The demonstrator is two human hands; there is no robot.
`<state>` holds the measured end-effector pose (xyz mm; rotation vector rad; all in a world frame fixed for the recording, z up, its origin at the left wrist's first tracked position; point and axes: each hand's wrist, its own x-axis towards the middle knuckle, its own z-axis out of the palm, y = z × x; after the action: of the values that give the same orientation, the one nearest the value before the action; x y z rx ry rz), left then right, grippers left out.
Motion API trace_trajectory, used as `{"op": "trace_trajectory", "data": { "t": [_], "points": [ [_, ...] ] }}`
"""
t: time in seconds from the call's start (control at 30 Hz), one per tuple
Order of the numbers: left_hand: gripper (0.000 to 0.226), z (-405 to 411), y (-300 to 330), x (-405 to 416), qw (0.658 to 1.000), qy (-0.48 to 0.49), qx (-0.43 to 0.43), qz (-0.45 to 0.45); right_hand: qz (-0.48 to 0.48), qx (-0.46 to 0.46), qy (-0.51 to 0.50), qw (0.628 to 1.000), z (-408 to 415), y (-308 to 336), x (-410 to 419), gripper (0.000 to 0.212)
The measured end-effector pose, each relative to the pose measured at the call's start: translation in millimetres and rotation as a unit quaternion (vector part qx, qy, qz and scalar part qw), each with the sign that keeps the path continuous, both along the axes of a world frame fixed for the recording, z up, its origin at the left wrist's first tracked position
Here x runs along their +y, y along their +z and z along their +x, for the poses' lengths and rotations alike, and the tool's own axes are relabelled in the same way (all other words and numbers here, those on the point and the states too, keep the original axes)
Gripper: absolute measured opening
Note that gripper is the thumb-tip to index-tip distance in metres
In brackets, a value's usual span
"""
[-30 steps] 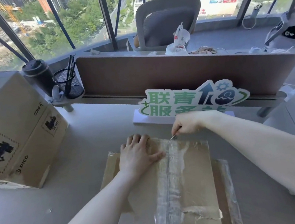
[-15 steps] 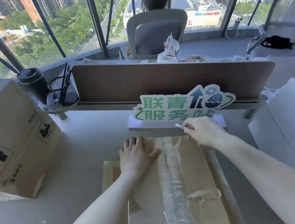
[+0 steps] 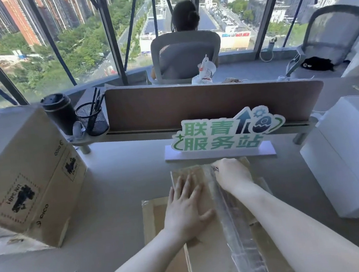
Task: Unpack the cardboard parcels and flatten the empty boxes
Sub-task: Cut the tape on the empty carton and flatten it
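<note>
A flat cardboard parcel (image 3: 213, 261) lies in front of me on the grey desk, with a strip of clear tape (image 3: 232, 219) running down its middle seam. My left hand (image 3: 187, 206) presses flat on the cardboard left of the tape, fingers spread. My right hand (image 3: 231, 174) is at the far end of the tape, fingers curled round a small thin blade (image 3: 215, 168) whose tip touches the seam. A large brown carton (image 3: 28, 175) with printed labels stands at the left.
A green-and-white sign (image 3: 225, 135) on a white base stands just beyond the parcel. A white box (image 3: 351, 156) sits at the right. A black cup (image 3: 59, 113) and mesh pen holder (image 3: 92, 119) sit by the brown divider (image 3: 212, 103). A person sits in a chair (image 3: 187, 56) behind.
My right hand lifted away to the right of the seam, then came back to the tape's far end. The left hand stayed pressed on the cardboard. My view tilted upward.
</note>
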<state>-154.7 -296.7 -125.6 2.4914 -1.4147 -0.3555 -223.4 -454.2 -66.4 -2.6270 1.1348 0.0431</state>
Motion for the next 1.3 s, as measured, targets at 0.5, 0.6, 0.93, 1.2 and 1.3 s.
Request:
{"op": "trace_trajectory", "data": {
  "t": [0.5,0.6,0.93,1.2,1.3],
  "points": [
    [0.083,-3.5,-3.3,-4.0,1.000,0.015,-0.016,0.014,0.056,0.093,-0.038,0.993,-54.9,2.3,55.9,0.022],
    [0.082,-4.8,-2.7,-4.6,0.999,0.013,-0.025,0.023,0.064,0.118,-0.037,0.990,-87.2,6.1,80.4,0.022],
    [0.063,-64.6,7.3,46.9,0.997,-0.041,-0.005,0.071,0.061,0.104,-0.044,0.992,-128.2,-0.4,112.9,0.033],
    [0.056,-115.3,1.9,82.3,0.996,-0.029,-0.038,0.073,0.068,0.066,-0.051,0.994,-146.5,0.1,123.9,0.029],
    [0.056,-118.2,2.4,83.0,0.996,-0.024,-0.044,0.068,0.080,0.091,-0.059,0.991,-159.4,8.6,136.4,0.024]
  ]
}}
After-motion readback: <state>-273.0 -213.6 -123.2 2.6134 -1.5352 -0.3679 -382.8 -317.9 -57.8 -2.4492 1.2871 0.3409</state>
